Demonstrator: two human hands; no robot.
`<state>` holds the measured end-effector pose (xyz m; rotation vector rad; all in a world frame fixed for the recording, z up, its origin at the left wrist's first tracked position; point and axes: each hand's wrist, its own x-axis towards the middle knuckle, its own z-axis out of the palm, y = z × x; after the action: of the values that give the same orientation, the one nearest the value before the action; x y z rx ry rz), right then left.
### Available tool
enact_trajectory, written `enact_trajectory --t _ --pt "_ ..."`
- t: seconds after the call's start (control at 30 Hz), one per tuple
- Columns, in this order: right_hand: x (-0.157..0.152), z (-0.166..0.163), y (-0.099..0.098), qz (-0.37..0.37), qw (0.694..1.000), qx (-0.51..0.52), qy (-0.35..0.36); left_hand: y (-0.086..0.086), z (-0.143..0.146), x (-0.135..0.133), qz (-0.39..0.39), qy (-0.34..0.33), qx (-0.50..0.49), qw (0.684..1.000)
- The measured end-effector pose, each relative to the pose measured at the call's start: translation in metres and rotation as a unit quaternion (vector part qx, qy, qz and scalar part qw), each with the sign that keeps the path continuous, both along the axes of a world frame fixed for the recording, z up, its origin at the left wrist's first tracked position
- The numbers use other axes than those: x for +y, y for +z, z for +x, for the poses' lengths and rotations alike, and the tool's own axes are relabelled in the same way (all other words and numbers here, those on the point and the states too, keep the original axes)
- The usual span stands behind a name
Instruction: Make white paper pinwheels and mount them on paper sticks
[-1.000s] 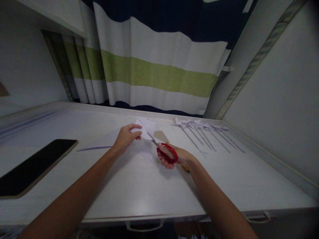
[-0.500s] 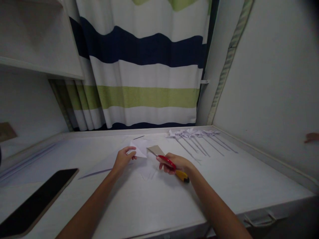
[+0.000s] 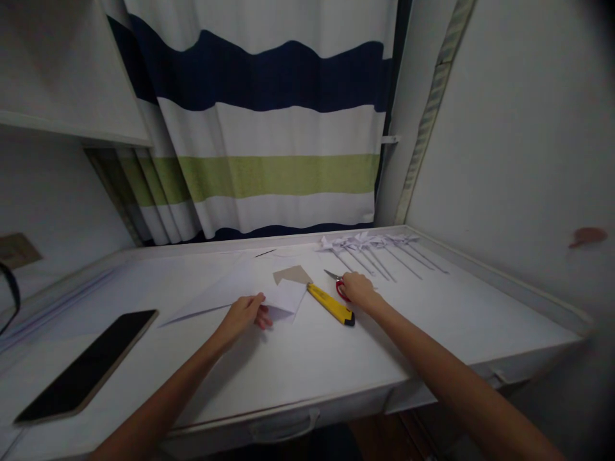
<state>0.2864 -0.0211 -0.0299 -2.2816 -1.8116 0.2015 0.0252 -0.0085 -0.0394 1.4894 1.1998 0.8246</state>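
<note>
My left hand (image 3: 244,315) rests on the white desk (image 3: 298,358) with its fingertips pinching the near edge of a small folded white paper (image 3: 287,297). My right hand (image 3: 358,289) lies further right, closed over the red handles of the scissors (image 3: 337,283), whose blades point left on the desk top. A yellow utility knife (image 3: 331,304) lies between the two hands, just left of my right wrist. A small brown card piece (image 3: 291,275) sits behind the folded paper.
A black phone (image 3: 89,365) lies at the desk's left front. A larger white sheet (image 3: 211,291) spreads left of the folded paper. Several white paper pinwheels on sticks (image 3: 375,250) lie in a row at the back right. A striped curtain (image 3: 269,134) hangs behind.
My right hand has carried the scissors off the paper to the right and down onto the desk. My left hand has lowered the folded paper to the desk. The view has tilted up.
</note>
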Motion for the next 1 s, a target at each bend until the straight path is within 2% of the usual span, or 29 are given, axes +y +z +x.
enact_trajectory --t 0.13,0.23,0.3,0.43,0.53,0.63,0.8,0.9,1.0 --pt "0.0 -0.007 0.005 0.047 0.998 -0.002 0.04 0.003 0.001 -0.016 -0.012 -0.008 -0.013 1.0" --pt "-0.002 -0.023 0.013 0.067 0.989 0.042 0.127 0.01 0.005 -0.027 0.001 0.0 -0.031 1.0" --pt "0.0 -0.038 0.015 0.053 0.976 0.088 0.192 0.013 0.007 -0.035 0.007 -0.002 -0.03 1.0" --pt "0.01 -0.061 0.005 0.022 0.956 0.161 0.243 0.006 0.007 -0.045 0.027 -0.045 0.0 0.999" --pt "0.015 -0.064 -0.007 0.012 0.952 0.183 0.243 -0.002 0.003 -0.048 0.109 -0.04 0.072 0.991" --pt "0.009 -0.056 -0.014 0.01 0.949 0.191 0.252 -0.008 -0.005 -0.043 0.215 -0.025 0.2 0.956" --pt "-0.018 -0.042 -0.019 -0.018 0.937 0.188 0.293 -0.016 -0.015 -0.016 0.284 -0.159 0.349 0.879" --pt "-0.032 -0.049 -0.022 0.007 0.945 0.159 0.287 -0.021 -0.019 0.012 0.321 -0.166 0.401 0.842" --pt "-0.036 -0.06 -0.027 0.05 0.953 0.12 0.274 -0.021 -0.018 0.034 0.345 -0.173 0.415 0.824"
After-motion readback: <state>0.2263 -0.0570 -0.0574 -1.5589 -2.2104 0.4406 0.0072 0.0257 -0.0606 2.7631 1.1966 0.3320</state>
